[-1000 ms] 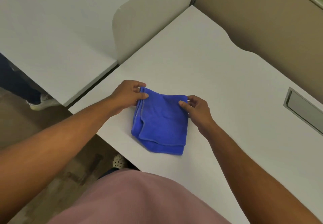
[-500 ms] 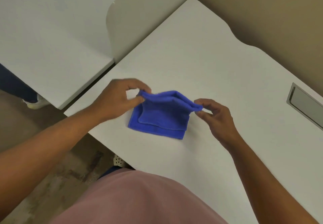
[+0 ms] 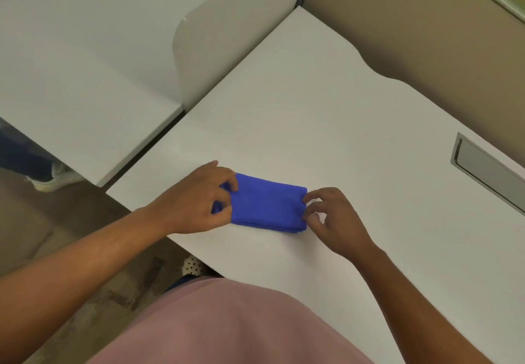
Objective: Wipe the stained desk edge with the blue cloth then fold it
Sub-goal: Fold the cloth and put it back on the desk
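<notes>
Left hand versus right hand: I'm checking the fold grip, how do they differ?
The left hand overlaps the blue cloth, fingers on its end; the right hand only touches the other end with fingertips. Left looks flatter, right arched. Both sit at the cloth's short ends.

Surface: white desk, wavy far edge, matte top.
On it: blue cloth, folded into a flat rectangle, lying near the near-left edge.
Set into it: grey cable hatch by the right edge.
</notes>
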`<state>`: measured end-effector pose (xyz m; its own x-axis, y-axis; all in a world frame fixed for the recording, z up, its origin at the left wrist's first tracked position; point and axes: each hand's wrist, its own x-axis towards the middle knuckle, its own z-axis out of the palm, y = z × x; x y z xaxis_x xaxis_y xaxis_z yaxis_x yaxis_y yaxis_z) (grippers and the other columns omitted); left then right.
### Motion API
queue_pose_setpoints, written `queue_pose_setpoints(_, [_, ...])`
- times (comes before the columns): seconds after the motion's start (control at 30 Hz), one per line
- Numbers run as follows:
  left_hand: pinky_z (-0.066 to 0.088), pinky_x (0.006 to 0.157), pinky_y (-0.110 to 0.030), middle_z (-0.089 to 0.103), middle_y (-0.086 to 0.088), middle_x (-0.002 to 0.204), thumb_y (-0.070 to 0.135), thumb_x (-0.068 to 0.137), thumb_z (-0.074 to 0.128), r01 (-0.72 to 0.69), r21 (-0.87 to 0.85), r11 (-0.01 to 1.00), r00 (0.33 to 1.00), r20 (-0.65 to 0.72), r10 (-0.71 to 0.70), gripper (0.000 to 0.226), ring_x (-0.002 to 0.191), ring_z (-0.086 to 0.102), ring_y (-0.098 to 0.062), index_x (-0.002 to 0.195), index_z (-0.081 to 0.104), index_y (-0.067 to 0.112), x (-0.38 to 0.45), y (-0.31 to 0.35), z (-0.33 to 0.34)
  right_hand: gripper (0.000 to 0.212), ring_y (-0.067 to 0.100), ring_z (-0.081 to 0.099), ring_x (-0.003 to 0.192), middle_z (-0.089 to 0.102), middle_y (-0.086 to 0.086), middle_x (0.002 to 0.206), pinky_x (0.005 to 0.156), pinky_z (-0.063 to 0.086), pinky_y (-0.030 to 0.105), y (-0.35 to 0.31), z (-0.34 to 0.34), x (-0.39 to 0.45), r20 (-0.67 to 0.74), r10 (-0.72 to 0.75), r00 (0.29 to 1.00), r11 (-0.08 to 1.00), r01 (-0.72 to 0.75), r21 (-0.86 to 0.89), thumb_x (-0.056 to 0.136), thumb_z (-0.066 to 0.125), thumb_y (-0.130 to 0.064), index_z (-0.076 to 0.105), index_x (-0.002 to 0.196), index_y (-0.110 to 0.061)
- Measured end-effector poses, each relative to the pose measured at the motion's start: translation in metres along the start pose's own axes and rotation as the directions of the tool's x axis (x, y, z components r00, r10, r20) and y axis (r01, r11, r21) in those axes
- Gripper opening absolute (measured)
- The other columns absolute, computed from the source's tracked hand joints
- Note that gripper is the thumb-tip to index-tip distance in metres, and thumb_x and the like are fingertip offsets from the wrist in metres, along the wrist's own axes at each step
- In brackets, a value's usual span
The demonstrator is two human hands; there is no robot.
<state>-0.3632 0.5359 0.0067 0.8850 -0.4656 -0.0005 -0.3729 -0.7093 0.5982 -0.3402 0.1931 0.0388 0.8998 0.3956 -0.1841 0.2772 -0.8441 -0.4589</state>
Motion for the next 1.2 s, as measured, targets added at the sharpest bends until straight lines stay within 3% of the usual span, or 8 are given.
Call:
queue_pose_setpoints(0.1, [0.053, 0.083, -0.038, 0.059, 0.006, 0.116, 0.051, 0.099, 0.057, 0.131, -0.019, 0.991, 0.989, -0.072, -0.132, 0.036, 0.081, 0.058, -0.013, 0.104, 0.072, 0.02, 0.034, 0.013, -0.004, 0.02, 0.014, 0.053, 0.115, 0.071, -0.007, 0.116, 0.103, 0.049, 0.036, -0.02, -0.002, 0.019, -0.171, 0.0, 0.985, 1.0, 0.004, 0.018, 0.097, 0.056, -0.017, 0.076, 0.101, -0.02])
queue_pose_setpoints(0.2, [0.044, 0.101, -0.042, 0.06, -0.002, 0.134, 0.059, 0.095, 0.065, 0.22, 0.171, 0.96, 0.951, 0.179, -0.25, 0.068, 0.112, 0.061, -0.025, 0.149, 0.048, 0.022, 0.068, 0.017, -0.006, 0.044, 0.022, 0.044, 0.139, 0.055, -0.002, 0.152, 0.118, 0.038, 0.039, -0.032, 0.0, 0.042, 0.078, 0.053, 0.996, 0.997, -0.049, -0.059, 0.104, 0.06, -0.037, 0.056, 0.147, -0.026])
queue_pose_setpoints(0.33, [0.041, 0.089, -0.036, 0.068, 0.006, 0.113, 0.059, 0.084, 0.076, 0.237, 0.236, 0.942, 0.88, 0.359, -0.311, 0.047, 0.102, 0.056, -0.018, 0.119, 0.069, 0.028, 0.09, 0.022, -0.007, 0.062, 0.028, 0.049, 0.126, 0.062, 0.0, 0.135, 0.107, 0.042, 0.044, -0.029, 0.003, 0.051, 0.281, 0.137, 0.95, 0.976, -0.082, -0.199, 0.091, 0.075, -0.052, 0.057, 0.146, -0.03])
queue_pose_setpoints(0.47, [0.044, 0.065, -0.026, 0.068, 0.012, 0.099, 0.04, 0.078, 0.088, 0.354, -0.119, 0.928, 0.863, 0.425, -0.275, 0.024, 0.088, 0.066, -0.012, 0.09, 0.069, 0.03, 0.096, 0.032, -0.01, 0.033, 0.018, 0.056, 0.094, 0.061, -0.006, 0.097, 0.077, 0.044, 0.031, -0.007, -0.009, 0.03, 0.254, 0.184, 0.949, 0.971, -0.217, 0.105, 0.076, 0.092, -0.036, 0.071, 0.099, -0.022])
queue_pose_setpoints(0.67, [0.058, 0.071, -0.027, 0.08, 0.002, 0.1, 0.017, 0.079, 0.083, 0.519, -0.648, 0.558, 0.848, 0.469, -0.245, 0.022, 0.088, 0.075, -0.013, 0.099, 0.075, 0.023, 0.119, 0.071, 0.005, 0.023, 0.021, 0.073, 0.098, 0.075, 0.008, 0.108, 0.079, 0.061, 0.034, 0.054, -0.035, -0.032, 0.215, 0.27, 0.939, 0.427, -0.317, 0.847, 0.086, 0.082, -0.006, 0.068, 0.103, -0.012])
queue_pose_setpoints(0.87, [0.064, 0.079, -0.03, 0.081, -0.009, 0.117, 0.01, 0.085, 0.083, 0.56, -0.808, 0.181, 0.812, 0.493, -0.314, 0.046, 0.104, 0.079, -0.022, 0.128, 0.069, 0.013, 0.175, 0.126, 0.049, 0.041, 0.031, 0.072, 0.124, 0.074, 0.01, 0.135, 0.097, 0.063, 0.037, 0.119, -0.056, -0.075, 0.111, 0.454, 0.884, 0.065, -0.157, 0.985, 0.097, 0.076, -0.014, 0.066, 0.136, -0.014])
queue_pose_setpoints(1.07, [0.063, 0.081, -0.035, 0.083, -0.001, 0.105, 0.006, 0.084, 0.084, 0.51, -0.809, 0.291, 0.819, 0.354, -0.451, 0.045, 0.095, 0.081, -0.02, 0.125, 0.068, 0.017, 0.257, 0.197, 0.093, 0.04, 0.028, 0.075, 0.12, 0.077, 0.008, 0.129, 0.092, 0.065, 0.036, 0.196, -0.097, -0.089, 0.064, 0.6, 0.798, 0.03, -0.102, 0.994, 0.098, 0.076, -0.016, 0.063, 0.136, -0.015])
queue_pose_setpoints(1.2, [0.064, 0.073, -0.033, 0.083, 0.002, 0.105, 0.009, 0.09, 0.078, 0.436, -0.826, 0.357, 0.845, 0.24, -0.477, 0.036, 0.091, 0.08, -0.015, 0.124, 0.069, 0.017, 0.326, 0.235, 0.116, 0.038, 0.026, 0.076, 0.115, 0.078, 0.007, 0.126, 0.097, 0.063, 0.043, 0.252, -0.133, -0.075, -0.044, 0.686, 0.726, 0.173, -0.104, 0.979, 0.099, 0.074, -0.021, 0.063, 0.135, -0.018])
